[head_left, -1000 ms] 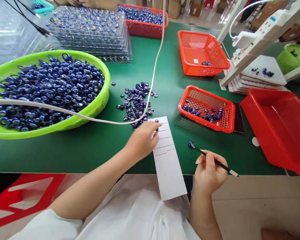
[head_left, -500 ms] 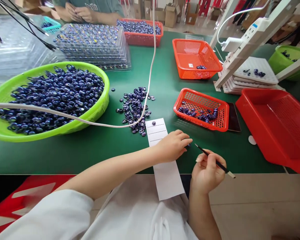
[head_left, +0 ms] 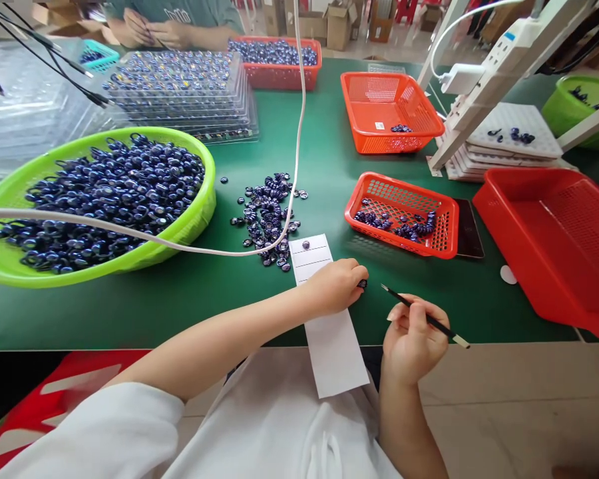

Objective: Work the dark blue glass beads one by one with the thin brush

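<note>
My left hand (head_left: 335,286) is closed over the ruled paper strip (head_left: 337,359), and a small dark shiny piece (head_left: 362,284) shows at its fingertips. My right hand (head_left: 416,336) grips a thin black pen-like tool (head_left: 432,320) with a pale end; its fine tip points toward my left hand without touching the piece. One dark bead-like piece (head_left: 306,245) lies on the strip's top row. Just beyond the strip spreads a loose pile of dark, glossy pieces (head_left: 267,219).
A green basket (head_left: 207,193) heaped with dark looped pieces stands left. Orange baskets (head_left: 452,233) and a red bin (head_left: 509,233) are at right. A white cable (head_left: 299,120) crosses the table. Stacked clear trays (head_left: 249,120) stand at the back, near another person's hands (head_left: 164,32).
My left hand has drawn back a little to the left with the small piece, away from the tool's tip. My right hand stays nearly in place, still holding the tool.
</note>
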A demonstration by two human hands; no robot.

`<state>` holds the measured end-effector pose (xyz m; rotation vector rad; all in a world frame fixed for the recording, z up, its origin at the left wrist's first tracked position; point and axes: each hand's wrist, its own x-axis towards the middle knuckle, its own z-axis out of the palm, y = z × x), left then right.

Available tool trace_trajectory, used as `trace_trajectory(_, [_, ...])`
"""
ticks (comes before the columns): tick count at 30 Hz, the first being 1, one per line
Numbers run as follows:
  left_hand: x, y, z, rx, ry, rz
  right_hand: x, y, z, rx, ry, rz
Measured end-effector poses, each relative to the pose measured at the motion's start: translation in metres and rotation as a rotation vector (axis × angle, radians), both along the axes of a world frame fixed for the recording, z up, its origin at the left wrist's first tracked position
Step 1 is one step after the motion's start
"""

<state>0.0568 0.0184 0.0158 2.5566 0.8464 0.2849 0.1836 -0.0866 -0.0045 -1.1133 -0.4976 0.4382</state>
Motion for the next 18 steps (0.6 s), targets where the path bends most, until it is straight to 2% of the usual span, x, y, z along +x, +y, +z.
trace_trajectory(11, [-0.005,-0.001,-0.009,0.013,-0.028,-0.046,0.000,0.000,0.000,-0.017,-0.018,0.015])
trace_trajectory(18, [-0.015,-0.009,-0.005,0.022,-0.151,-0.003,0.001,0.000,0.000,-0.012,-0.022,0.044])
